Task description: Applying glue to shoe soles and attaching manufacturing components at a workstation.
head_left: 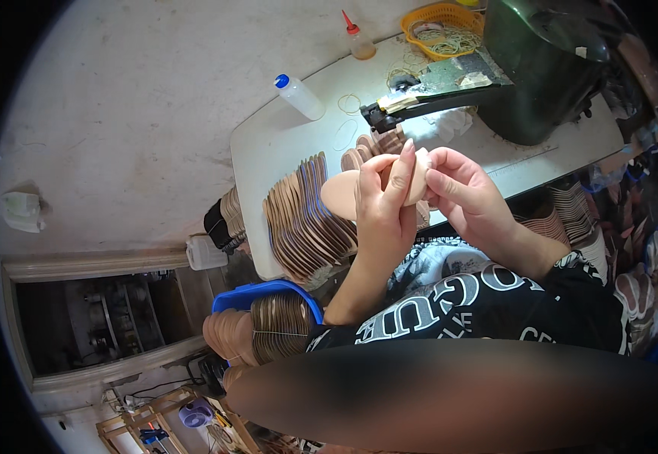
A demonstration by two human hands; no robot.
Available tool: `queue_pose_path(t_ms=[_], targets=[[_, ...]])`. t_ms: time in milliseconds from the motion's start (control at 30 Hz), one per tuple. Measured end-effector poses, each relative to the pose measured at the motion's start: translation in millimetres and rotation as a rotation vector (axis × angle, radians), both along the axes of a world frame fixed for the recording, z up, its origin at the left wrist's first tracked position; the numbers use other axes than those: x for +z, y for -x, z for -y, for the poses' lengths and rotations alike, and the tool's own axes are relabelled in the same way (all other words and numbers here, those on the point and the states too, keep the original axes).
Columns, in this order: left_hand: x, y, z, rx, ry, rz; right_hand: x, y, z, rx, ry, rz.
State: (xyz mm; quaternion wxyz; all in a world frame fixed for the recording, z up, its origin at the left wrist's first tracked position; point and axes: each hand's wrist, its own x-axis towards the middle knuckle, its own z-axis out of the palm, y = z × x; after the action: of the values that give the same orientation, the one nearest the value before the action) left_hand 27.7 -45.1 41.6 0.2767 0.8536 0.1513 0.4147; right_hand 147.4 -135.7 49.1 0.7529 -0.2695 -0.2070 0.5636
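Note:
A beige shoe insole [339,195] is held up in front of my chest, over the table's near edge. My left hand [388,193] is closed round its middle, and one rounded end sticks out to the left. At the other end my right hand [467,193] pinches the edge between thumb and fingers; what lies right under those fingertips is partly hidden. Left of my hands, a long row of insoles [302,216] stands on edge on the table. Behind them lie more insoles [355,155], partly covered by my left hand.
On the white table [268,144] stand a blue-capped bottle [299,97], a red-tipped bottle [361,44] and a yellow basket [444,54] of rubber bands. A dark green machine [545,83] with a lit arm reaches close beyond my hands. A blue bin [315,296] holds bundled insoles at lower left.

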Motion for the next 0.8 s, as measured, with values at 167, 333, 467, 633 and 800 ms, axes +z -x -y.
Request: queue_pose_path(t_ms=[167,333,467,633,800], targets=[[-1,2,-9,0.127,0.056,0.010,-4,-5,-1,0.002,-0.083,-0.001],[-4,8,-15,0.157,0.002,0.032,-7,-3,-9,-0.047,-0.006,0.045],[-11,6,-9,0.106,0.023,-0.047,-10,8,-18,-0.043,-0.025,0.004],[-11,16,-17,0.158,-0.039,-0.031,-8,10,-20,0.022,-0.009,-0.012],[-7,37,-33,0.257,-0.216,-0.025,11,14,-30,0.185,0.021,0.008]])
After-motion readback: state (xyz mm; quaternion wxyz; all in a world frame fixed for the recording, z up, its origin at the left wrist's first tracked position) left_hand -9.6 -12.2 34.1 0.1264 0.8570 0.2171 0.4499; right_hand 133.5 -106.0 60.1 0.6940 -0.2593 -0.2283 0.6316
